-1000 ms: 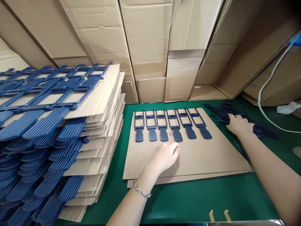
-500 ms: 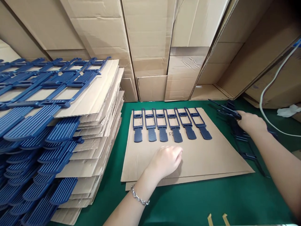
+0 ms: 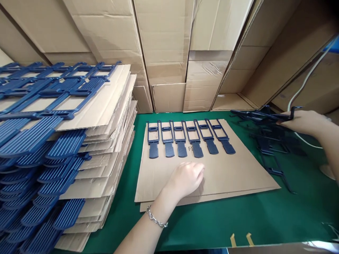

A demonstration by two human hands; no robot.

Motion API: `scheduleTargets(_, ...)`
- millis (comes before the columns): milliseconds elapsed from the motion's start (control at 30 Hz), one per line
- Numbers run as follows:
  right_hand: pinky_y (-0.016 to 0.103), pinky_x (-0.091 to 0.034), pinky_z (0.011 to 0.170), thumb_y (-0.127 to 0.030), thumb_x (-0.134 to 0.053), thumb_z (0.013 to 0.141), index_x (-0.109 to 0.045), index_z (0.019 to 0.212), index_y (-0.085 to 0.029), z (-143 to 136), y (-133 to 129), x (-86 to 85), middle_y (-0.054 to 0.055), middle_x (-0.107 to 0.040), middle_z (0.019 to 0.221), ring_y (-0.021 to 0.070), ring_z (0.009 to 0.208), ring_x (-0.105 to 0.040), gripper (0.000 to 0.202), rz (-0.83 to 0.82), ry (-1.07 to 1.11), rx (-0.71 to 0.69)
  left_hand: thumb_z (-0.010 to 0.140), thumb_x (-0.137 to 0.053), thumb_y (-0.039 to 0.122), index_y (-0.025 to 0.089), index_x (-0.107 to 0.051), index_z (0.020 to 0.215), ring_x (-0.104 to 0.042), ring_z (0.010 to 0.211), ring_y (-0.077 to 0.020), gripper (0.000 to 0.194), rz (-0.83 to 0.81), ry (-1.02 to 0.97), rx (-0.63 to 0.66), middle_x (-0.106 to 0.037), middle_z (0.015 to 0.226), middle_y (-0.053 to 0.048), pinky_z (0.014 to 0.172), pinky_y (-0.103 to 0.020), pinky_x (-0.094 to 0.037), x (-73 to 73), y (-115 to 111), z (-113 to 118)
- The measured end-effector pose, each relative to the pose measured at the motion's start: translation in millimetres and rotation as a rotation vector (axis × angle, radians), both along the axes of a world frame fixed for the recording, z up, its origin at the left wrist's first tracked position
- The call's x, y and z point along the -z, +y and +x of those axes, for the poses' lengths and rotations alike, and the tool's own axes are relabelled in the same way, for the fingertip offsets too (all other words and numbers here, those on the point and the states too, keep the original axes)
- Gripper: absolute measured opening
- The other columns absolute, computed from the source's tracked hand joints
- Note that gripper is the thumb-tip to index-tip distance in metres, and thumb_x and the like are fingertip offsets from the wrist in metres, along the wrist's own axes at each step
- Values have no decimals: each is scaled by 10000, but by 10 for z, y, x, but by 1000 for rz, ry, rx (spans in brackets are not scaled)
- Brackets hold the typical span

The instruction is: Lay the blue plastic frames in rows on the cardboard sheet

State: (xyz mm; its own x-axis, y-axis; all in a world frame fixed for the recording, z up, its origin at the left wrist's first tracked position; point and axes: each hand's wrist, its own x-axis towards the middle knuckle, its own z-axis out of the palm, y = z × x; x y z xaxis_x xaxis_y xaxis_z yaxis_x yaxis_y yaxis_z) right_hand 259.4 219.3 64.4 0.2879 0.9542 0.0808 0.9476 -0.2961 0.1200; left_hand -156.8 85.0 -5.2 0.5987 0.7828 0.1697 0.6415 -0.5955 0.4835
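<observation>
i am laying blue clips in a row [image 3: 189, 138] on the cardboard sheet [image 3: 225, 173]. right hand [image 3: 304, 121] is grasping more clips [image 3: 261, 115] above the loose pile [image 3: 272, 148]; left hand [image 3: 186, 178], loosely curled and empty, is pressing the sheet. the next move likely needs a clip set beside the rightmost.

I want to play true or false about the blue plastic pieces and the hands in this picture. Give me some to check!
1. Six blue pieces lie in a row on the cardboard sheet. True.
2. The left hand holds a blue piece. False: it rests on the sheet with nothing in it.
3. The right hand lifts blue pieces above the green table. True.
4. The stack of cardboard layers stands on the right. False: it is on the left.
5. The wrist with the bracelet is the right one. False: the left.
</observation>
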Motion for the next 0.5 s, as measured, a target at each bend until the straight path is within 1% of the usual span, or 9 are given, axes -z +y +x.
scheduleTargets(67, 298, -389, 700, -375, -586, 731, -635, 1005, -238, -51, -63, -81, 24, -603, 1057, 223, 926, -524, 311, -46, 22, 29, 841, -331, 123, 149, -589, 822, -584, 731, -174, 260, 2, -7, 2, -637, 773, -45, 682, -315, -450, -1, -9, 3)
scheduleTargets(100, 298, -388, 722, -373, -585, 739, -634, 1002, -233, -79, -97, -116, 24, -597, 1072, 223, 960, -516, 302, -41, 29, 22, 839, -329, 120, 146, -589, 821, -584, 730, -176, 261, 3, -11, 3, -637, 772, -46, 681, -318, -451, -2, -14, 5)
scheduleTargets(200, 292, -382, 770, -392, -582, 757, -631, 995, -237, -155, -188, -208, 28, -597, 1064, 215, 1016, -499, 288, -25, 50, 30, 833, -328, 116, 142, -589, 817, -580, 716, -179, 263, 5, -23, 8, -637, 763, -47, 672, -324, -452, -2, -23, 9)
scheduleTargets(300, 289, -392, 757, -409, -567, 771, -623, 1002, -238, -245, -275, -306, 36, -604, 1031, 208, 994, -512, 292, -16, 51, 40, 837, -327, 122, 141, -592, 834, -584, 732, -182, 266, 4, -40, 14, -644, 787, -51, 688, -330, -455, 4, -27, 13)
scheduleTargets(367, 294, -400, 752, -393, -567, 771, -625, 991, -227, -333, -349, -389, 45, -611, 1011, 210, 966, -524, 282, 7, 71, 14, 838, -330, 124, 142, -595, 843, -587, 744, -180, 267, 0, -55, 15, -647, 798, -53, 702, -329, -454, 7, -29, 14)
scheduleTargets(433, 303, -410, 749, -372, -583, 753, -632, 974, -225, -435, -437, -482, 46, -620, 987, 213, 926, -540, 270, 47, 120, 3, 837, -334, 127, 147, -599, 854, -589, 757, -177, 266, -8, -73, 13, -649, 807, -52, 715, -326, -453, 0, -36, 13)
scheduleTargets(500, 314, -425, 734, -387, -584, 741, -632, 982, -246, -527, -522, -571, 33, -628, 958, 215, 882, -557, 283, 106, 174, 1, 846, -334, 141, 154, -602, 875, -592, 773, -173, 270, -16, -92, 8, -652, 827, -48, 714, -316, -455, -26, -51, 7)
